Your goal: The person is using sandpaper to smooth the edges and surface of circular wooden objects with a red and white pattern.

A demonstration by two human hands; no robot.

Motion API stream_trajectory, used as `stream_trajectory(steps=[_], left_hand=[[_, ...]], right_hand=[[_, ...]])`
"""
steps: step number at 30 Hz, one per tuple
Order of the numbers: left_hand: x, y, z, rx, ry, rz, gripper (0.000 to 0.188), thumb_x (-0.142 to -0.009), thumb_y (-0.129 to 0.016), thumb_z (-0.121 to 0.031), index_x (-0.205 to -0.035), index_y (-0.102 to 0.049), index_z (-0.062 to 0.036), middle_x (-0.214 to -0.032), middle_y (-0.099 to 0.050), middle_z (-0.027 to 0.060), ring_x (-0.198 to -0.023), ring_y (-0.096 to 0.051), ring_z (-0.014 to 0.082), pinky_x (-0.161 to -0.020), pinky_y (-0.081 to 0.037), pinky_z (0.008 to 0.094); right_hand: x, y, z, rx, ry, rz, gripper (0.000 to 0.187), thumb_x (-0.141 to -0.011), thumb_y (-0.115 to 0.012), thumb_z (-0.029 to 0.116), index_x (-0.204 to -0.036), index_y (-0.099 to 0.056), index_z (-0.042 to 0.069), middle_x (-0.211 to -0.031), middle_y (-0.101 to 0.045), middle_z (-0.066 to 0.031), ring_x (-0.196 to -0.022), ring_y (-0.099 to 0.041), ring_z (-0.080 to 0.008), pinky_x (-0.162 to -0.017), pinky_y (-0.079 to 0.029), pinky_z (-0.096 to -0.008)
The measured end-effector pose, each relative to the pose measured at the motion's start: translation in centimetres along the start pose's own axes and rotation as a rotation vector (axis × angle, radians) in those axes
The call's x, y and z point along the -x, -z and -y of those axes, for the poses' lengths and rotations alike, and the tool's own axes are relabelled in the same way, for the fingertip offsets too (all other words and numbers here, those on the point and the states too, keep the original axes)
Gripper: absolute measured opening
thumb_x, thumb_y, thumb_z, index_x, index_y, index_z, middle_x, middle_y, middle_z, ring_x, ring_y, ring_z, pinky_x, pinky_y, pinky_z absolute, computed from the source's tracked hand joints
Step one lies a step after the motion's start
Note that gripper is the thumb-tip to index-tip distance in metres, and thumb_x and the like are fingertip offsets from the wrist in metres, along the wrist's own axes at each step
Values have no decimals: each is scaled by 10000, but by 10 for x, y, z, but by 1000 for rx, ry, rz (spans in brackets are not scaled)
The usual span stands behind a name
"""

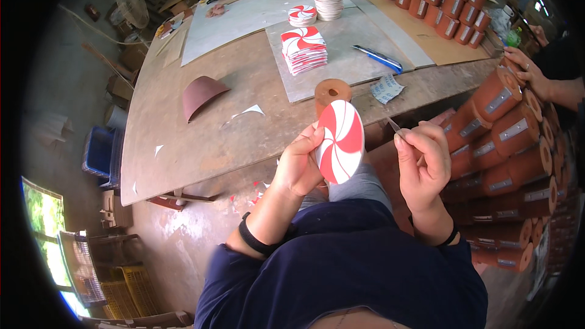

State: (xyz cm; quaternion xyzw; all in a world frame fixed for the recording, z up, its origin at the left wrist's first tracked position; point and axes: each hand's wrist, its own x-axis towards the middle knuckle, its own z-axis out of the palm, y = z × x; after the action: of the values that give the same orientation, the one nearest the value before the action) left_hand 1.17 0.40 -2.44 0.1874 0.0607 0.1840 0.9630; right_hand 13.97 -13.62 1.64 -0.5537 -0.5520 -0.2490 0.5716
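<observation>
My left hand (301,161) is closed on the edge of a round disc (341,142) with a red and white swirl on its face. To its right, my right hand (423,161) pinches a thin, pointed, blade-like piece (395,126) between thumb and fingers, its tip apart from the disc. Just beyond the disc, a brown cylinder (333,89) with a hole in its top stands at the table's edge, partly hidden. Farther off is a stack of square red and white swirl sheets (304,52). A blue utility knife (379,59) lies right of that stack.
A crumpled printed paper (387,88) and a curved brown piece (203,97) lie on the table (164,152). Round disc stacks (329,5) stand farther back. Brown cylinders (448,0) are piled far right, with more (512,131) beside me. Another person's hand (529,70) touches that near pile.
</observation>
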Motion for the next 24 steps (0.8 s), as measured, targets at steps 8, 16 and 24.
stream_trajectory(steps=[8, 16, 24], left_hand=[[1, 0, 3, 93, 8, -28, 315, -891, -422, -134, -1173, -371, -3, -1160, -496, 136, -1073, -497, 218, -937, -393, 365], [1, -14, 6, 16, -27, -127, 362, -869, -451, -104, -1207, -371, -3, -1177, -493, 124, -1082, -496, 219, -920, -407, 349], [3, -18, 6, 102, -61, -153, 357, -863, -437, -61, -1197, -364, 42, -1179, -481, 162, -1079, -496, 235, -930, -418, 348]], right_hand=[[3, 0, -4, 67, 79, 22, 207, -680, -639, -44, -868, -599, 31, -743, -550, -73, -644, -507, -222, -653, -422, -335], [5, 0, 0, 154, 154, 96, 306, -622, -611, -60, -897, -631, 72, -772, -547, -25, -642, -478, -174, -741, -395, -381], [10, -6, -1, 205, 229, 59, 291, -609, -648, -20, -880, -647, 87, -776, -534, -3, -643, -462, -161, -743, -388, -371]])
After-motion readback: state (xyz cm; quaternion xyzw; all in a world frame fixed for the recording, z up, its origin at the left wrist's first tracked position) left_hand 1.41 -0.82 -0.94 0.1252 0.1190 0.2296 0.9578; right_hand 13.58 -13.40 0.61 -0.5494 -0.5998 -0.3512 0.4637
